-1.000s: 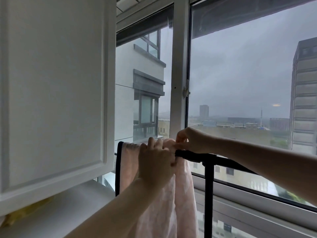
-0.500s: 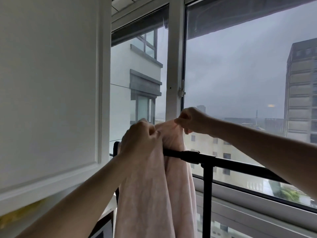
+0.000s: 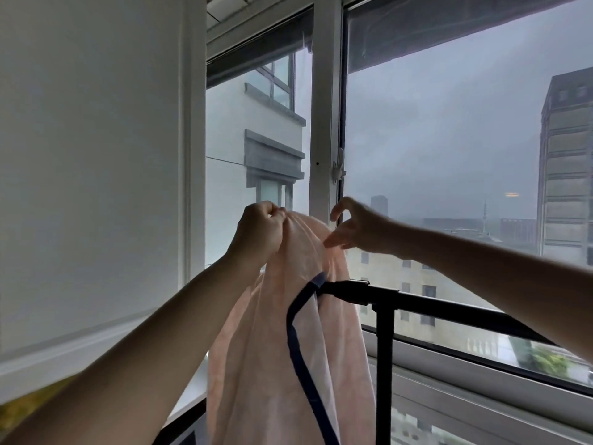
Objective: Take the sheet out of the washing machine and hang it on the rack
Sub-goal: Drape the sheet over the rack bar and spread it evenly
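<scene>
1. Window with a grey city view fills 12 to 3 o'clock; white cabinet door at 9.
2. Pink sheet hangs at 6 o'clock over black rack bar end, top lifted above the bar.
3. Left hand grips the bunched top.
4. Right hand has fingers loosely apart, tips at the sheet's 3 o'clock edge, holding nothing.

Both bare forearms reach up and forward, with the wrists raised to about the same height. The left hand is curled into a fist, its fingertips and thumb pinching the bunched top of the pink sheet. The right hand is just beside it, with the forefinger hooked above and the thumb stretched below. A gap lies between them, and the thumb tip is at the cloth.
</scene>
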{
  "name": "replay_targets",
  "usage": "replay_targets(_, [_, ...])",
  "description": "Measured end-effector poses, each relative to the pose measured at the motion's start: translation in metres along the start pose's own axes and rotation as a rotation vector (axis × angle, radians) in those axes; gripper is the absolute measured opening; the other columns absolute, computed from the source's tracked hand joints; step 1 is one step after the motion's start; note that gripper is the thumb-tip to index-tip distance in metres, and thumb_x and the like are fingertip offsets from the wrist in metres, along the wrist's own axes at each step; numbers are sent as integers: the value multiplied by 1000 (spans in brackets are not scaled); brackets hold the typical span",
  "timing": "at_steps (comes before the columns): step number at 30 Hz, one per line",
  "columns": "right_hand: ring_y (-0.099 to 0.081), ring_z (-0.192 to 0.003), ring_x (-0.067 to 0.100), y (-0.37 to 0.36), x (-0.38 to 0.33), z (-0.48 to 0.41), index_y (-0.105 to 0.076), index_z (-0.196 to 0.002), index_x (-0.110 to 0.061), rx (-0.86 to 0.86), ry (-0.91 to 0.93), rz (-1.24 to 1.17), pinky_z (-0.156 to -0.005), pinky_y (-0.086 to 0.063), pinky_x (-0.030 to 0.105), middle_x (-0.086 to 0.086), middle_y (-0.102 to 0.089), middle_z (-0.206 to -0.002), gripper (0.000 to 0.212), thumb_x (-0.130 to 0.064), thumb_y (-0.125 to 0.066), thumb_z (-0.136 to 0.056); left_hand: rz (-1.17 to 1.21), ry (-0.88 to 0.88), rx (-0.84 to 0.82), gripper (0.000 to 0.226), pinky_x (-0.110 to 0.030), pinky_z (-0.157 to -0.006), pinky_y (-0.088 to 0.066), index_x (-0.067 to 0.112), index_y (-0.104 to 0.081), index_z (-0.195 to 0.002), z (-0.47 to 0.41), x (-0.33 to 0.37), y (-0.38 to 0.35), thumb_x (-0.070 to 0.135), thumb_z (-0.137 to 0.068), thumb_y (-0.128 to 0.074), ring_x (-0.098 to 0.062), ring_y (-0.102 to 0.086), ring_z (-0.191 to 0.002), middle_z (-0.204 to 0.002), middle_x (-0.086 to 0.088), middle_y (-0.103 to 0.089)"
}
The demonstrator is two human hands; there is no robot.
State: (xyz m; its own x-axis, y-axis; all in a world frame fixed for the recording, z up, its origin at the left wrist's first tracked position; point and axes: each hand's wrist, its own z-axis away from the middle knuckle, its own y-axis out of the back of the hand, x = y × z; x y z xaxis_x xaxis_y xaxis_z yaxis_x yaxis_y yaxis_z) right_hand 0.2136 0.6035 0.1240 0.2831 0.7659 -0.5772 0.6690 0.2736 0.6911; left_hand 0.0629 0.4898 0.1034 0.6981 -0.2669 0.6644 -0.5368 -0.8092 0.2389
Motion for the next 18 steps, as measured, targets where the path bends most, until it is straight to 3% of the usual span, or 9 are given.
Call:
replay_targets(3, [-63, -100, 21, -8, 8, 9, -51, -97, -25, -307, -99, 65, -87, -55, 33, 5, -64, -110, 29, -15, -74, -81, 139, 129, -67, 31, -42, -84, -53, -2, -63, -101, 3, -9, -3, 22, -102, -44, -36, -64, -94, -92, -22, -64])
replay_targets(5, [-63, -103, 17, -18, 6, 12, -55, -98, -26, -388, -67, 162, -87, -53, 29, 0, -64, -114, 27, -25, -75, -80, 169, 168, -85, 30, -43, -80, -52, 1, -63, -98, 4, -12, -4, 23, -102, -44, -32, -60, -85, -85, -18, -61])
replay_targets(8, [-65, -87, 18, -30, 7, 6, -64, -97, -8, -275, 104, 278, -73, -51, 23, 8, -69, -98, 13, -13, -68, -86, 183, 176, -103, 31, -32, -74, -47, 0, -64, -99, 6, -14, -4, 23, -102, -43, -23, -58, -83, -86, -11, -61])
replay_targets(9, [-62, -78, 20, -31, 8, 4, -65, -93, -2, -247, 110, 259, -66, -47, 24, 12, -67, -88, 6, -5, -63, -88, 180, 176, -104, 32, -32, -75, -46, -1, -65, -100, 6, -16, -4, 23, -102, -43, -23, -58, -83, -87, -12, -61])
replay_targets(11, [-59, -70, 21, -27, 10, 4, -62, -85, -6, -237, 13, 124, -62, -42, 28, 10, -62, -77, 16, 6, -52, -89, 178, 177, -101, 33, -35, -75, -46, -2, -65, -94, 5, -23, -3, 23, -101, -45, -27, -58, -83, -87, -17, -62])
replay_targets(15, [-67, -70, 19, -4, 11, 5, -59, -92, -12, -21, -79, -65, -76, -59, 34, 8, -65, -82, 17, 2, -49, -94, 189, 182, -84, 36, -40, -75, -47, -8, -64, -93, 5, -32, -3, 24, -99, -49, -28, -57, -81, -99, -32, -64])
replay_targets(18, [-59, -72, 19, 20, 11, 9, -58, -99, -12, 94, -129, -7, -66, -58, 34, 8, -57, -86, 10, -11, -47, -97, 163, 136, -168, 44, -35, -69, -44, -8, -61, -87, 8, -21, -11, 32, -99, -50, -23, -52, -76, -81, -21, -60])
